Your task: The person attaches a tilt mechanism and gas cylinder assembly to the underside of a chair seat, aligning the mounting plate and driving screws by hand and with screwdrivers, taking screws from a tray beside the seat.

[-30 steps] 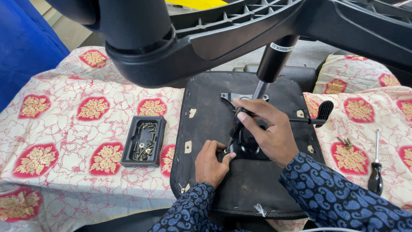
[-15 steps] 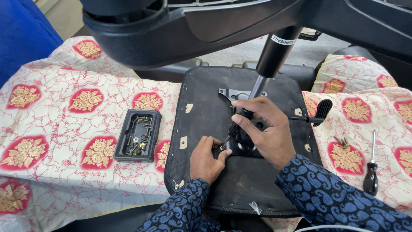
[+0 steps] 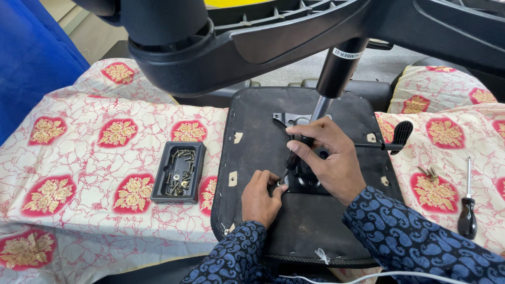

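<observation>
An upturned black office chair seat [image 3: 263, 137] lies on a patterned cloth, its gas column [image 3: 336, 68] and wheel base [image 3: 236, 47] rising toward me. My right hand [image 3: 329, 158] grips a dark-handled screwdriver [image 3: 294, 158] angled down at the black metal mechanism plate [image 3: 302, 179] under the seat. My left hand [image 3: 260, 197] pinches something small at the screwdriver's tip, likely a screw; the piece itself is hidden by my fingers. Both sleeves are dark blue with a paisley print.
A black tray [image 3: 180, 171] with several screws lies left of the seat. A second screwdriver [image 3: 467, 210] and a few loose screws [image 3: 427, 172] lie on the cloth at right. The chair's lever with its black paddle [image 3: 402, 134] sticks out rightwards. A blue surface [image 3: 31, 58] stands at left.
My view has shifted slightly. My left hand has crept up to the screwdriver tip; my right hand keeps its hold on the tool at the plate.
</observation>
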